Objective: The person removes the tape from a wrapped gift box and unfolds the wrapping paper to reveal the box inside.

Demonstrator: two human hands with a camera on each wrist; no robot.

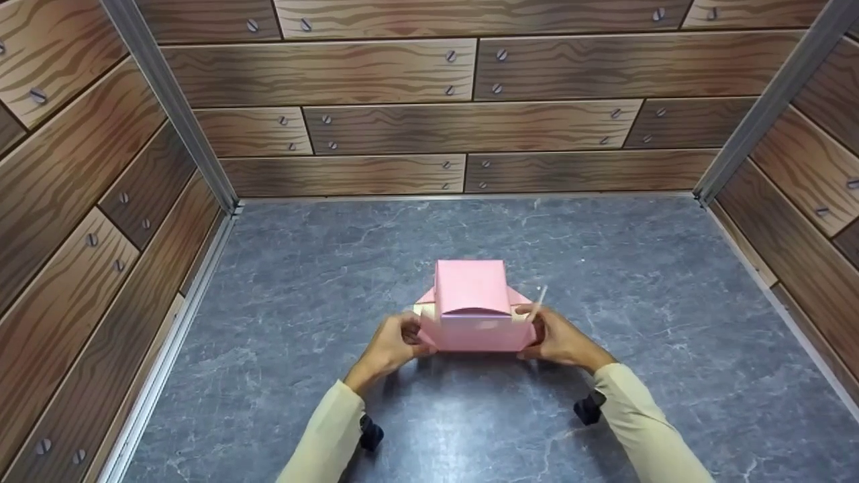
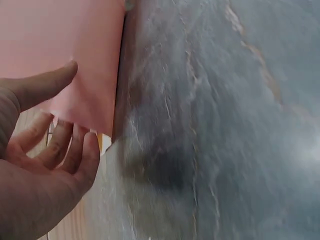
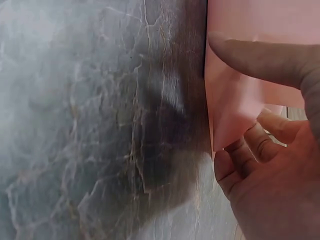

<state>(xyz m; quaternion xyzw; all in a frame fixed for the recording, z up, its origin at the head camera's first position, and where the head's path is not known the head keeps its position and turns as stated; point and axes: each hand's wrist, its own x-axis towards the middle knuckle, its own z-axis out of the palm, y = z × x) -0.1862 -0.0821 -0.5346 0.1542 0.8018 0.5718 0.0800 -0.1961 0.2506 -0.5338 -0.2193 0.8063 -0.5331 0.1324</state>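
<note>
A box wrapped in pink paper [image 1: 472,285] stands at the middle of the grey marbled surface, with pointed paper flaps at both sides. Pale, cream-coloured patches show at its sides between the folds. My left hand [image 1: 392,342] pinches the left flap: its thumb lies on the pink front face [image 2: 95,55], the fingers behind the paper edge. On the other side, my right hand [image 1: 562,339] grips the right flap [image 3: 235,105] the same way, thumb on the front. Beside the right fingers a thin translucent strip [image 1: 540,298] sticks up.
Wood-print panels [image 1: 463,127] wall the surface at the back and both sides. Metal rails [image 1: 168,335] run along its edges. A small black device [image 1: 371,433] hangs under the left sleeve, and a similar black device [image 1: 589,409] under the right.
</note>
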